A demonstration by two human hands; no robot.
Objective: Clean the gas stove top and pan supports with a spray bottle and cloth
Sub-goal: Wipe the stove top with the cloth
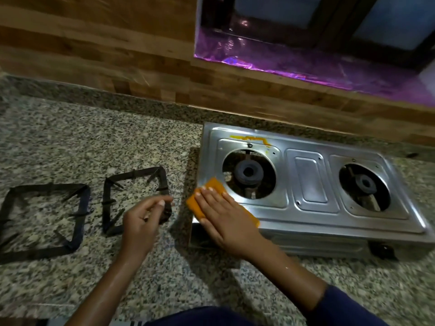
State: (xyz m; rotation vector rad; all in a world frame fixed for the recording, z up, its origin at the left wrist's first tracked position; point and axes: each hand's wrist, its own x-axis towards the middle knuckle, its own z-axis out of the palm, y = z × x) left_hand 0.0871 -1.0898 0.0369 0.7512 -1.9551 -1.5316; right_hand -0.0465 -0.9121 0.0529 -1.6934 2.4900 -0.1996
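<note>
A steel two-burner gas stove point(308, 184) sits on the granite counter at the right, both burners bare. A yellow-orange smear point(253, 138) runs along its back left edge. My right hand point(223, 215) lies flat on an orange cloth point(213, 184) pressed on the stove's front left corner. Two black pan supports lie on the counter to the left, one point(44, 222) far left, one point(136, 198) nearer the stove. My left hand point(143, 220) hovers over the nearer support, fingers loosely curled, holding nothing. No spray bottle is in view.
The granite counter point(94, 137) ends at a wood-patterned wall point(117, 55) behind. A window sill lined with purple foil point(306, 64) sits above the stove. A black knob point(383, 249) shows on the stove's front right.
</note>
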